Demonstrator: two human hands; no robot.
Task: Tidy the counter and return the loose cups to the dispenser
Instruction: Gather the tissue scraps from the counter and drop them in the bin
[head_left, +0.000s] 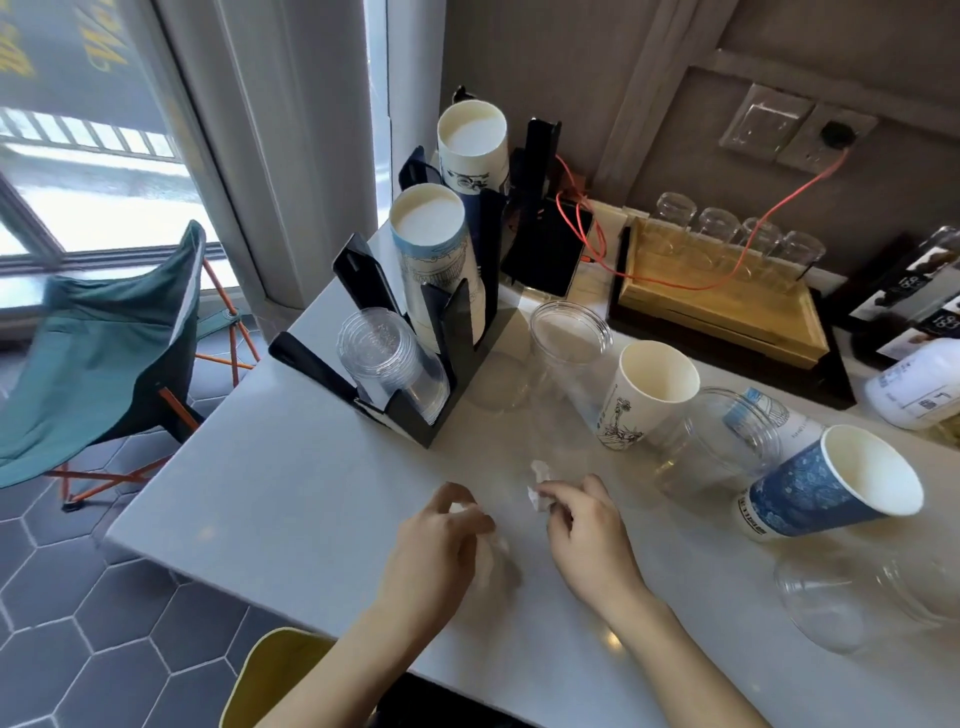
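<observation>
Both hands are down on the pale counter (291, 467) near its front edge, and each is pinching a scrap of crumpled white tissue: the left hand (441, 540) has its fingers curled over a wad (460, 508), the right hand (582, 525) grips another scrap (537, 496) between thumb and fingertips, with one more white crumb (540, 470) lying just beyond it. Behind them stands the black dispenser (415, 415), three slots in a row, holding a stack of clear plastic cups (384, 358) in front and two tall stacks of printed paper cups (436, 249) behind. To its right the loose ones are strewn about: a clear cup (569, 338) on its side, a white paper cup with a line drawing (644, 395) leaning, another clear cup (717, 447) beside it, then a blue-patterned paper cup (831, 483) tipped over, mouth towards the right. Nearer the front edge lies one more clear cup (841, 603), barely visible against the surface.
</observation>
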